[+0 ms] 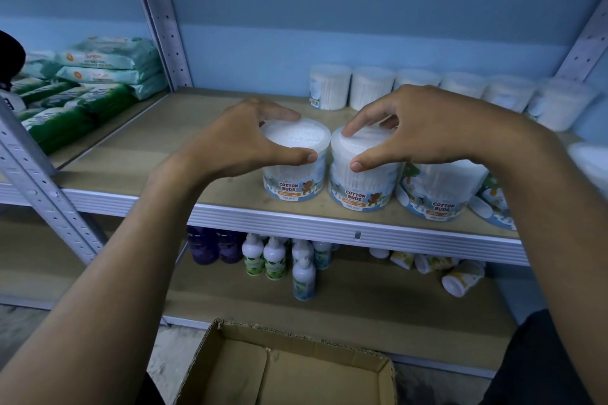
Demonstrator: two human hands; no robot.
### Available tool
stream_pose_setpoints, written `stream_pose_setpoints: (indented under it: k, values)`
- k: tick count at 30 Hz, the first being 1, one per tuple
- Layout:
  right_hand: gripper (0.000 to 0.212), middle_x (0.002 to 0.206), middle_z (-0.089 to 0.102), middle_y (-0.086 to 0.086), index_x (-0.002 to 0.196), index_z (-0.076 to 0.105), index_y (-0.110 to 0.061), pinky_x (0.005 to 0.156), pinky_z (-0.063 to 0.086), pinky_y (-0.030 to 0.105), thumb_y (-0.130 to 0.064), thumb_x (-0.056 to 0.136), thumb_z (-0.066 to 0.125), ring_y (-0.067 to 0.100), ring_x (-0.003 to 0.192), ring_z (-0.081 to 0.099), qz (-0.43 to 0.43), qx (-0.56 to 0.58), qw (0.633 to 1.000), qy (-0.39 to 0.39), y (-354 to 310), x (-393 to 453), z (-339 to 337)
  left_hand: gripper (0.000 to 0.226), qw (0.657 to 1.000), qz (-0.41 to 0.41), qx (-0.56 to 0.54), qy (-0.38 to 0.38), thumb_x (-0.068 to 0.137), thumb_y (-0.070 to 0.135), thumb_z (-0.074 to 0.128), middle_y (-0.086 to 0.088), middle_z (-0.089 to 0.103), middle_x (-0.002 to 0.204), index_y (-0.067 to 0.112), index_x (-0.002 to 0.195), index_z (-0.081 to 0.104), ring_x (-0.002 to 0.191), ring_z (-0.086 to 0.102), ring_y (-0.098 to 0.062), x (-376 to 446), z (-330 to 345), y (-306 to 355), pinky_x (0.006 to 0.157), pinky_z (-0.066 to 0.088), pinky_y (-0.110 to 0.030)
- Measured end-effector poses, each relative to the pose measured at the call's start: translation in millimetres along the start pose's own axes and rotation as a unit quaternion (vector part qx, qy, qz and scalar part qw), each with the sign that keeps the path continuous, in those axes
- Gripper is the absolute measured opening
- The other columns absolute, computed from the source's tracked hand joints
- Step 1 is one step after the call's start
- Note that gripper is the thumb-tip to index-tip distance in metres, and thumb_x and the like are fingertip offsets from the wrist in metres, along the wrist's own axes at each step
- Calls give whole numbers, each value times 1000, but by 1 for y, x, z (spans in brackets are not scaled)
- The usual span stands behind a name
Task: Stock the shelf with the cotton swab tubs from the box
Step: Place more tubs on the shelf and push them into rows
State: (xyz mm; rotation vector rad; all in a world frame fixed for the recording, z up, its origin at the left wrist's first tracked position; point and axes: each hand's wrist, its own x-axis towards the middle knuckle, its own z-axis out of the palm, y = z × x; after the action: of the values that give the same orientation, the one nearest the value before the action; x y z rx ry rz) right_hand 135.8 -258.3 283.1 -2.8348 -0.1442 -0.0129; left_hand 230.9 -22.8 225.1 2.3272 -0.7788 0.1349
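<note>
1. A tub (294, 161) at the shelf (230, 212) front edge is grasped at its lid by the left hand (245, 138).
2. At its 3 o'clock, touching it, a second tub (360, 174) is grasped by the right hand (424, 128).
3. The box (286, 368) is seen at 6 o'clock.

Off to the left there's a stack of wipe packs (108, 66), pale mint ones on top of dark green ones (65, 115). Lower level has purple bottles (210, 245), white pump bottles (274, 258) with green labels, and some small yellow-print tubs (460, 278) tipped on their sides (kind of a mess).
</note>
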Motion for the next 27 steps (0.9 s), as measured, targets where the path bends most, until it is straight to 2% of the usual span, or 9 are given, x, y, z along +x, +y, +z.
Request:
stream_pose_setpoints:
  k: [6,10,14,17,27]
  values:
    - [48,130,61,-12,115,67,-47,92,40,26,-56,70,82,-1,109,52,-9,10,1000,-13,2,0,0,73,1000,-6,-4,0,59,66,81,21,59,127,35,124,67,113,54,-3,1,0,1,91,40,-20]
    - [49,131,60,-16,116,67,-48,105,44,33,-55,69,82,5,118,56,-13,15,1000,-18,5,0,0,74,1000,-14,-12,0,57,68,81,23,60,126,38,123,67,112,54,-2,2,1,0,86,39,-15]
    - [49,132,59,-16,116,67,-48,106,43,35,-54,69,82,6,119,56,-15,24,999,-20,7,1,0,79,1000,-14,-8,-1,53,73,79,24,60,125,37,123,67,111,55,-1,1,1,0,86,39,-14]
    - [50,133,59,-16,116,66,-47,107,43,36,-54,70,82,6,120,55,-17,26,999,-19,7,1,1,76,1000,-12,-8,-3,57,66,81,22,60,125,34,124,67,109,53,1,0,1,3,83,35,-7]
    - [51,130,58,-16,119,64,-47,104,44,35,-54,71,82,7,119,55,-14,36,999,-21,10,3,4,74,1000,-10,-10,7,60,65,80,14,58,127,34,126,66,114,54,-6,-5,3,5,97,43,-25]
